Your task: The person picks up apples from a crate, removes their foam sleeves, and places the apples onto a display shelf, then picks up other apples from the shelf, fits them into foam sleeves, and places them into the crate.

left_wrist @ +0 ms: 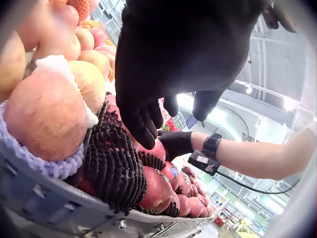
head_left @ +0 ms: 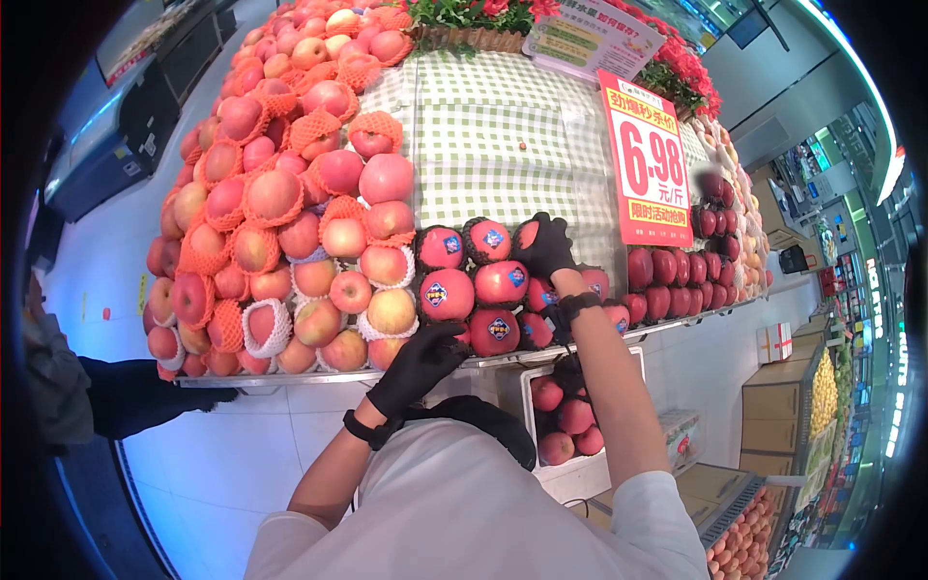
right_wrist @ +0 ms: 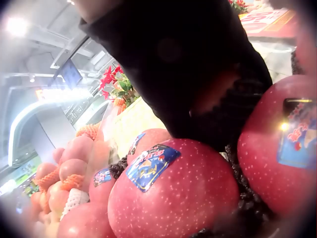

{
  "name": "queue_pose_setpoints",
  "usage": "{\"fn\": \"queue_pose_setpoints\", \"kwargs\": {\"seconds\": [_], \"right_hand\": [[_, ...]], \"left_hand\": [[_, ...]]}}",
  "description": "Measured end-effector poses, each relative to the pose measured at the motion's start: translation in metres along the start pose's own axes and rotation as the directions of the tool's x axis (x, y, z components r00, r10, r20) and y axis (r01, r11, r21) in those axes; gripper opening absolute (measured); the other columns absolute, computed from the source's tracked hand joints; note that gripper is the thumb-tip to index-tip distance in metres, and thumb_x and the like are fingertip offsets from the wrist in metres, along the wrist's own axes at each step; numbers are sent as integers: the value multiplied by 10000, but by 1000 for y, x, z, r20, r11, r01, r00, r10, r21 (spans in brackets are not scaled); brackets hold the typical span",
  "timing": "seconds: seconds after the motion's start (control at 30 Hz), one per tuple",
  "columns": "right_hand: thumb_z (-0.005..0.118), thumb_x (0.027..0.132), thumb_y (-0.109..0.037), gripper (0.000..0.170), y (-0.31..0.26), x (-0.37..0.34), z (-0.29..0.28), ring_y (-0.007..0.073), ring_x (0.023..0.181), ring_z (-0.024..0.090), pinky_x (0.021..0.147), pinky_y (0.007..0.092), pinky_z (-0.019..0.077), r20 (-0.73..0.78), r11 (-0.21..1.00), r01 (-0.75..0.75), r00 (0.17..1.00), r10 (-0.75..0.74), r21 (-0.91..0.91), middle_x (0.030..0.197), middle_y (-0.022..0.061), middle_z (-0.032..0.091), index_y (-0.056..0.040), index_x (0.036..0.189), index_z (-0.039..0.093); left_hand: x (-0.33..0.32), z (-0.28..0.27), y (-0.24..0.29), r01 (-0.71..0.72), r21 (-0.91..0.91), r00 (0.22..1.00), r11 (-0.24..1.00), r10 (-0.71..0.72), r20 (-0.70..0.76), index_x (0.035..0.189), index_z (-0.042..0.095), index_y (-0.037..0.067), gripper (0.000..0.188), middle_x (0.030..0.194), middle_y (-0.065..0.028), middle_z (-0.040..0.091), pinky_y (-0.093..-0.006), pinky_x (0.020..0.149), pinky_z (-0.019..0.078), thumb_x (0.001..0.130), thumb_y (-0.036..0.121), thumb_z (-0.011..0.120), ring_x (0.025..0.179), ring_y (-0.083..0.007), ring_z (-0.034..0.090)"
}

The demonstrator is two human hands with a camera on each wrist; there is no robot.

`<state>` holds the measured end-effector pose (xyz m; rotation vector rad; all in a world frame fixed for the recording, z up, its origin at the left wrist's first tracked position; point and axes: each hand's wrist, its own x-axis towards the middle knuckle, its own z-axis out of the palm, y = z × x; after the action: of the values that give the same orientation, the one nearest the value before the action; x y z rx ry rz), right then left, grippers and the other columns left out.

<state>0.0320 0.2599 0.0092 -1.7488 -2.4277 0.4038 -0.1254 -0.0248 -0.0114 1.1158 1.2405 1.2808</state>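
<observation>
My right hand (head_left: 547,246), in a black glove, grips an apple (head_left: 527,235) at the back of a block of red apples with blue stickers. In the right wrist view the glove hides most of that apple, and a red patch with dark netting shows under the fingers. Just in front sits a stickered apple (right_wrist: 173,193). My left hand (head_left: 420,367), also gloved in black, is at the front edge of the stand with its fingers loosely bent over the front row. Below its fingertips in the left wrist view is an apple in black foam netting (left_wrist: 116,163).
Apples in orange and white foam nets (head_left: 275,198) are heaped on the left. A green checked cloth (head_left: 493,145) covers the stand behind. A red price sign (head_left: 646,159) stands beside dark red apples (head_left: 667,266). Below the edge is a white foam box (head_left: 530,416) of apples.
</observation>
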Motion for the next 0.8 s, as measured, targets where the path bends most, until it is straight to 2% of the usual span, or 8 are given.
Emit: {"fn": "queue_pose_setpoints", "kwargs": {"seconds": [0.13,0.2,0.3,0.47,0.57,0.6,0.73,0.8], "right_hand": [[811,659,-450,805,17,12,0,437,1173,540,997,501,467,120,971,78,987,-107,226,1257,276,482,-67,1291,492],[797,703,-411,754,54,35,26,391,1171,569,973,451,494,13,914,221,971,-239,339,1278,299,519,-57,1311,527],[746,780,-358,661,75,42,22,376,1133,591,947,426,509,96,706,-72,995,6,705,1269,301,535,-57,1326,524],[670,839,-304,537,98,47,12,299,950,658,839,388,523,70,788,-124,992,102,603,1023,220,660,-46,1294,546],[661,834,-287,499,95,36,18,305,950,659,836,386,526,-22,877,52,999,-47,477,1034,217,663,-69,1273,569],[650,875,-224,451,81,23,9,228,978,635,837,348,525,111,838,-19,993,-49,545,1107,147,653,-61,1288,568],[606,898,-190,399,75,6,-8,213,1099,617,936,337,483,36,812,50,996,-87,581,1218,116,650,-52,1272,586],[569,906,-173,384,91,2,-11,264,1106,624,932,365,496,-79,822,179,984,-162,540,1216,144,647,-66,1275,575]], "left_hand": [[7,3,3,0,-16,999,1000,1,37,1283,567,73,438,1097,-70,642,-293,844,533,872,82,719,987,-129,637],[10,4,-2,22,3,999,1000,-23,47,1277,570,68,427,1102,-79,642,-292,848,535,876,81,714,991,-133,638],[12,3,-1,47,-14,998,999,-46,44,1276,571,55,413,1106,-81,641,-290,845,537,885,81,703,983,-136,642],[16,-5,6,149,-229,988,962,-138,63,1263,587,33,371,1103,-58,634,-276,805,540,907,92,677,941,-118,640],[19,-8,6,123,-218,992,968,-122,18,1221,621,30,303,1073,-35,644,-258,780,535,928,100,652,915,-97,628],[19,-8,8,123,-192,992,974,-124,9,1202,634,30,278,1059,-29,650,-253,775,532,934,102,643,909,-92,623],[19,-7,22,133,-86,991,987,-135,-17,1158,664,35,221,1008,-7,668,-241,745,525,954,107,618,879,-80,614],[18,-8,17,92,-87,995,992,-95,-38,1157,666,34,222,991,-9,667,-236,720,521,954,113,620,856,-77,614]]}}
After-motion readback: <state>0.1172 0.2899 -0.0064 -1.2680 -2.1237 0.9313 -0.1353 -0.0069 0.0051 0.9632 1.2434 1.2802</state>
